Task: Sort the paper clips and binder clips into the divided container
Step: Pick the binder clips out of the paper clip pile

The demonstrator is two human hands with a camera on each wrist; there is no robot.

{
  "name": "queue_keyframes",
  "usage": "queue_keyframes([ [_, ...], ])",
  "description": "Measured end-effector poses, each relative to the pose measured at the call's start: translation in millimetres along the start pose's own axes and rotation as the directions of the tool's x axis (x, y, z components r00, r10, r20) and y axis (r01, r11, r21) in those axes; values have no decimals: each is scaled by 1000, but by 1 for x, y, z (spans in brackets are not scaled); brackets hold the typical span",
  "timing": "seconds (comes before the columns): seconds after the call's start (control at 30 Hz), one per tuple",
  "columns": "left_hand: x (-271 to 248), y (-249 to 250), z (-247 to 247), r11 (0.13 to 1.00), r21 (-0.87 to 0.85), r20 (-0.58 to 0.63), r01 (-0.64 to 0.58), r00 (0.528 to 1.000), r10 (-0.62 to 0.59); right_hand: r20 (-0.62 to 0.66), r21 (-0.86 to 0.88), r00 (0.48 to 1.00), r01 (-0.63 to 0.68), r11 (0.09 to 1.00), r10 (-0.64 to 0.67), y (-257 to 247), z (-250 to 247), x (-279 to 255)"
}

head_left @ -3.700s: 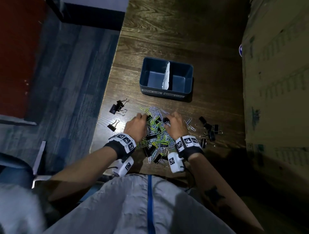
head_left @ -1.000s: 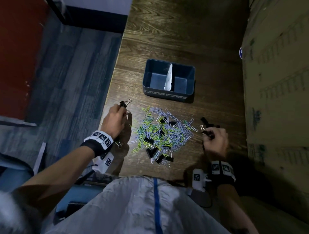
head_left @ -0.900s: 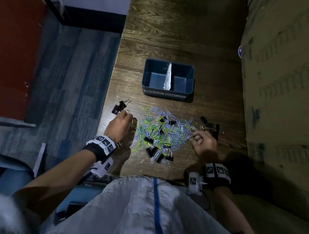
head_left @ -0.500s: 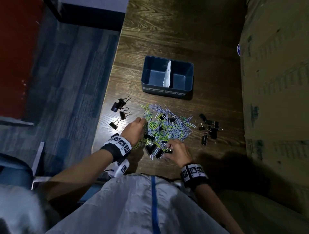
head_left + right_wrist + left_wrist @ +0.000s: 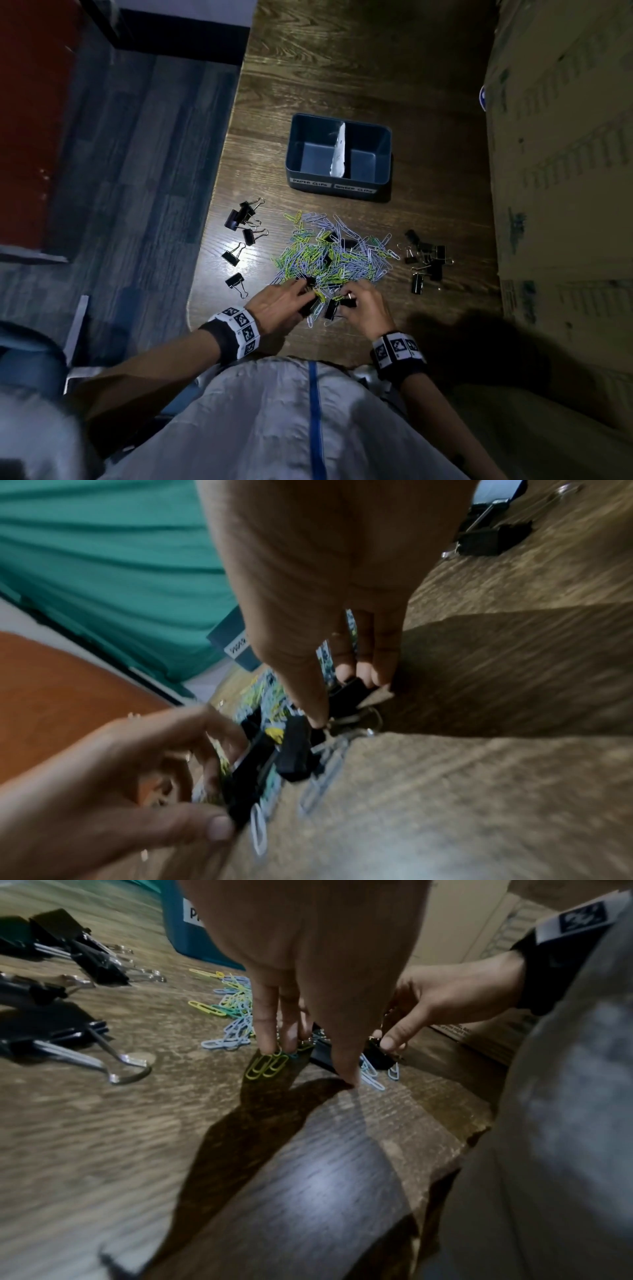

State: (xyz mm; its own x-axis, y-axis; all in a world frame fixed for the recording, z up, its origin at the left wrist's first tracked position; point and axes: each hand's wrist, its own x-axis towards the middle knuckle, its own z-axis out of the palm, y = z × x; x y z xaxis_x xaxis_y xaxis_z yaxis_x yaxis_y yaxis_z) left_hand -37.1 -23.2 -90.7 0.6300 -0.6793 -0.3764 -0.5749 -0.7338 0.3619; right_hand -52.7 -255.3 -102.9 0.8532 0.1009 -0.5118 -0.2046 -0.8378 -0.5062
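Observation:
A blue divided container (image 5: 383, 178) stands empty behind a pile of green and lilac paper clips (image 5: 329, 257) with black binder clips mixed in. Both hands work at the pile's near edge. My left hand (image 5: 303, 298) pinches a black binder clip (image 5: 250, 772) between thumb and fingers; in the left wrist view its fingertips (image 5: 270, 1042) also touch green paper clips. Just to the right, my right hand (image 5: 347, 299) grips another black binder clip (image 5: 349, 693) between thumb and fingers. A third binder clip (image 5: 330, 310) lies between the hands.
Loose binder clips lie in one group left of the pile (image 5: 245, 222) and another on its right (image 5: 426, 260). A cardboard box (image 5: 561, 171) walls the table's right side. The table's left edge (image 5: 212, 219) drops to blue flooring.
Both hands came in from the side clip groups to the pile. Over the last half second the left hand slid to the near edge, and each hand took hold of a binder clip.

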Motion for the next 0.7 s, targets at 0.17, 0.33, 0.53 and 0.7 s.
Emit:
queue_keyframes([
  [0.17,5,7,-8,1000,16,-45,-9,999,10,-37,111,998,-41,993,46,-3,-17,2],
  [0.33,7,5,-10,997,-46,-105,-59,993,54,-101,250,994,-13,968,40,9,-40,4],
  [0.53,5,-15,-22,952,-304,-211,31,973,-99,-219,399,968,-26,917,123,18,-75,9],
  [0.7,6,-20,-26,991,-123,-268,53,960,-85,-382,342,905,-52,938,189,29,-104,8],
])
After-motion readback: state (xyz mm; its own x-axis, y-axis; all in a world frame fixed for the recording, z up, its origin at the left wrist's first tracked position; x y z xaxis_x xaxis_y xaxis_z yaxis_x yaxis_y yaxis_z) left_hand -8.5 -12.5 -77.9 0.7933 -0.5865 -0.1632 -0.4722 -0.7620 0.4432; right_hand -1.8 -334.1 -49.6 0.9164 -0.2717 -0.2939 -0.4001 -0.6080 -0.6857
